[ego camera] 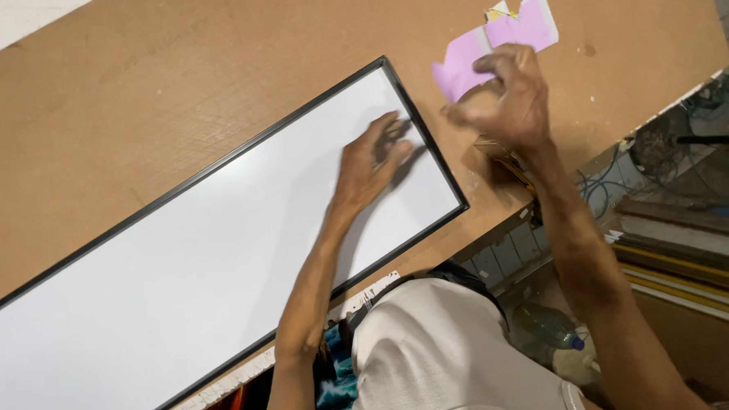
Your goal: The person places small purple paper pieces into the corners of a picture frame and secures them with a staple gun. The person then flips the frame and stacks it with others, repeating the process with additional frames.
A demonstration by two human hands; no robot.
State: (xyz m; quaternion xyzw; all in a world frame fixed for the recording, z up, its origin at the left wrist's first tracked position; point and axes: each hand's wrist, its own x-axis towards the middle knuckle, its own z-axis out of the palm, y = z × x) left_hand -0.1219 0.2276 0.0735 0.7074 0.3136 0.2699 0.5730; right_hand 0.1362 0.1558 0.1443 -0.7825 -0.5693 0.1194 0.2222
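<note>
A long white panel (178, 262) in a thin black frame (427, 137) lies slantwise on a brown board table (171, 90). My left hand (372, 162) rests flat on the panel near its right end, fingers spread. My right hand (509, 99) hovers just past the frame's right corner, fingers curled and blurred by motion. It is over a small brown object (493, 152) at the table edge; whether it grips anything is unclear. Pink paper pieces (497, 43) lie just beyond the right hand.
The table's right edge drops off to a cluttered floor with cables (601, 188), stacked frame strips (695, 264) and a plastic bottle (550, 326). A colourful printed picture (323, 387) leans below the table's near edge.
</note>
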